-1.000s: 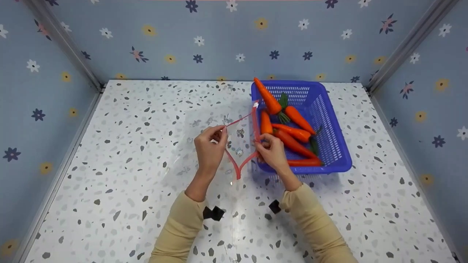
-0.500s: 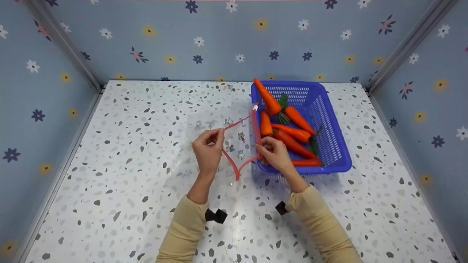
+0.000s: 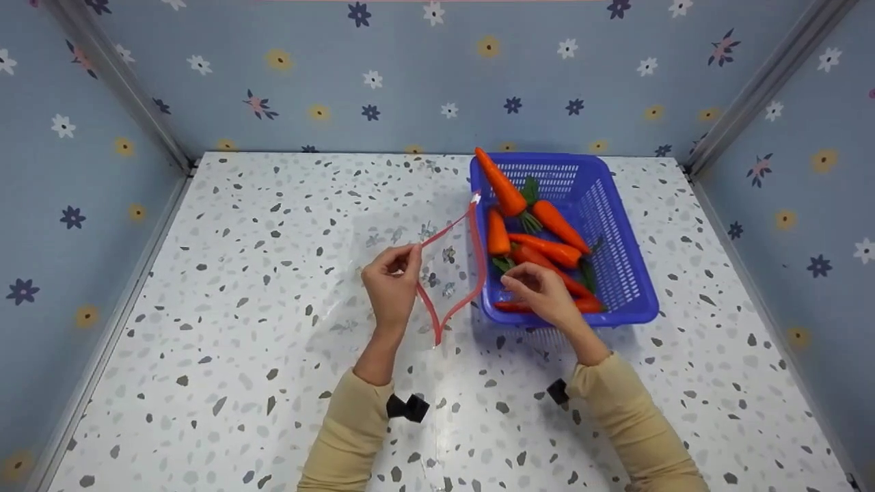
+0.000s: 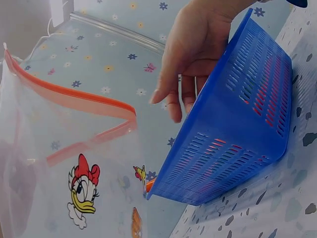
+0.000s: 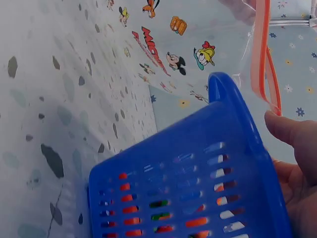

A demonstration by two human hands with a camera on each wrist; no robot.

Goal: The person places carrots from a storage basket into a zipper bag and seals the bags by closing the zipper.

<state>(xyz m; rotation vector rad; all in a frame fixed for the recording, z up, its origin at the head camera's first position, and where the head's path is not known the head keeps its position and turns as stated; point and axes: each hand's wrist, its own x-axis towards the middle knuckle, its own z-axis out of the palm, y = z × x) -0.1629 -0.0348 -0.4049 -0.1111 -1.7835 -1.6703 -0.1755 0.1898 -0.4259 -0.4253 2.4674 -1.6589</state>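
Note:
A clear zip bag with cartoon prints (image 4: 84, 196) has a red zip strip (image 3: 480, 266) along its mouth, which gapes in a diamond shape. My left hand (image 3: 391, 285) pinches the left side of that mouth between thumb and fingers. My right hand (image 3: 547, 298) is apart from the strip, over the near left part of a blue plastic basket (image 3: 634, 256). Its fingers are loosely bent and hold nothing. Under and around it lie several orange-red carrots (image 3: 504, 186) with green tops, inside the basket. In the right wrist view the right thumb (image 5: 285, 126) shows beside the basket rim.
The white speckled table (image 3: 225, 287) extends left of the bag and in front of the basket. Flower-patterned panels (image 3: 410, 82) with metal corner posts (image 3: 765, 82) stand at the back and both sides. A small black block (image 3: 415, 408) shows at the left cuff.
My right hand has let go of the bag's right edge and moved right, over the basket. My left hand still pinches the bag, almost in place.

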